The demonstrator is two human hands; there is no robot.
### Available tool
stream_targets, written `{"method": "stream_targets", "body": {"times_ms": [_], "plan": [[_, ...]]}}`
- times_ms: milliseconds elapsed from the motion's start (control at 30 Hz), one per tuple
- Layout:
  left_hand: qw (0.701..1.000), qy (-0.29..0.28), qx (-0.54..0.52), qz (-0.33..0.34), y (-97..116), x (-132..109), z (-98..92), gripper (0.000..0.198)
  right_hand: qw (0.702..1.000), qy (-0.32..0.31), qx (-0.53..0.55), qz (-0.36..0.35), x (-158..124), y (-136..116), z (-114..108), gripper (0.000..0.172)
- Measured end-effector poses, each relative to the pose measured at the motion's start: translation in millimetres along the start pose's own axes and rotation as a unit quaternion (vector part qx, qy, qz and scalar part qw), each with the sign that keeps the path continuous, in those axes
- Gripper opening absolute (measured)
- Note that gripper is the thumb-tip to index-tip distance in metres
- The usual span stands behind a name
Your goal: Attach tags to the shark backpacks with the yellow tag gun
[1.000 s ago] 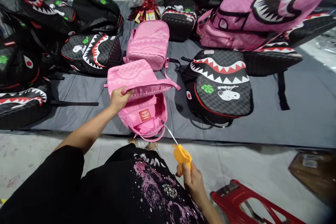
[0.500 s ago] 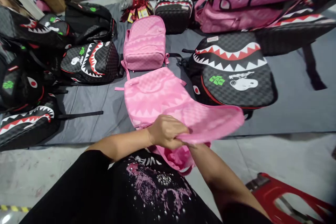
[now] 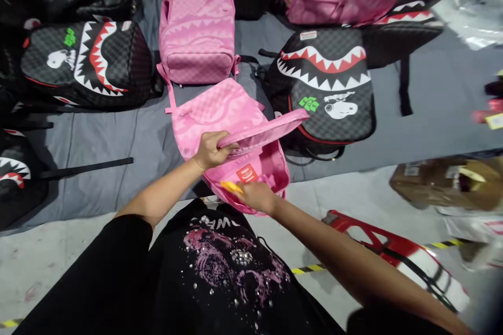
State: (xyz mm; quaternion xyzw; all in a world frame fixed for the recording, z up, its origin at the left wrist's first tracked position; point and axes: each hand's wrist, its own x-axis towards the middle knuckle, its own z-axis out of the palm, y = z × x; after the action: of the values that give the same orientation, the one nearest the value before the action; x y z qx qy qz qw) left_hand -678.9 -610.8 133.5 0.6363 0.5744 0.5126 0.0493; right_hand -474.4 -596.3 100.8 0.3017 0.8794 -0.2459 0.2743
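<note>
A pink backpack (image 3: 220,110) lies open on a grey mat in front of me. My left hand (image 3: 210,149) grips the edge of its front flap (image 3: 271,128) and holds it lifted. My right hand (image 3: 257,196) is closed on a yellow-handled tool (image 3: 231,187) at the bag's open pocket, beside a red label (image 3: 247,173). The tool's tip is hidden inside the bag.
A second pink backpack (image 3: 198,29) lies just behind. Black shark-mouth backpacks (image 3: 328,89) (image 3: 88,63) flank it on the grey mat (image 3: 440,110). A red stool (image 3: 393,251) and a cardboard box (image 3: 440,183) stand on the floor to my right.
The flap, pulled down over the bag half a second ago, is lifted again. My right hand has come out from under it with the yellow tool and reaches into the pocket.
</note>
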Motion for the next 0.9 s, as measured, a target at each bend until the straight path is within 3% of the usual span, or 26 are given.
{"method": "stream_targets", "body": {"times_ms": [100,167,233,300,400,467,567,700,833,900], "plan": [[0.997,0.061,-0.018,-0.042,-10.3,-7.8,-6.1,0.054,0.997,-0.029,-0.073,0.014,-50.3,24.8,8.2,0.03],[0.993,0.097,-0.033,-0.062,-10.0,-13.6,-7.3,0.051,0.991,-0.011,-0.115,0.064,-65.7,41.7,-3.3,0.031],[0.993,0.095,-0.045,-0.061,-4.1,-18.8,-6.4,0.05,0.982,0.057,-0.12,0.138,-53.5,53.0,-29.5,0.036],[0.995,0.075,-0.047,-0.053,3.2,-22.6,-5.9,0.05,0.96,0.149,-0.08,0.225,-21.5,58.2,-60.2,0.048],[0.993,0.091,-0.025,-0.068,6.6,-24.7,-8.9,0.051,0.949,0.164,-0.032,0.267,17.9,63.4,-84.2,0.049],[0.986,0.138,-0.001,-0.095,1.4,-23.6,-12.1,0.052,0.955,0.138,-0.018,0.26,15.8,68.4,-74.1,0.052],[0.97,0.207,0.019,-0.129,-11.3,-19.2,-12.1,0.053,0.963,0.084,-0.007,0.255,-22.9,72.3,-33.8,0.05],[0.965,0.231,0.017,-0.121,-19.2,-9.2,-2.3,0.053,0.966,-0.03,0.067,0.247,-62.8,60.2,9.4,0.043],[0.974,0.207,0.008,-0.093,-16.0,1.1,6.2,0.052,0.938,-0.165,0.241,0.187,-62.6,56.9,12.4,0.045],[0.978,0.192,0.003,-0.082,-14.6,3.7,8.0,0.052,0.943,-0.143,0.21,0.217,-65.6,67.2,5.0,0.045]]}}
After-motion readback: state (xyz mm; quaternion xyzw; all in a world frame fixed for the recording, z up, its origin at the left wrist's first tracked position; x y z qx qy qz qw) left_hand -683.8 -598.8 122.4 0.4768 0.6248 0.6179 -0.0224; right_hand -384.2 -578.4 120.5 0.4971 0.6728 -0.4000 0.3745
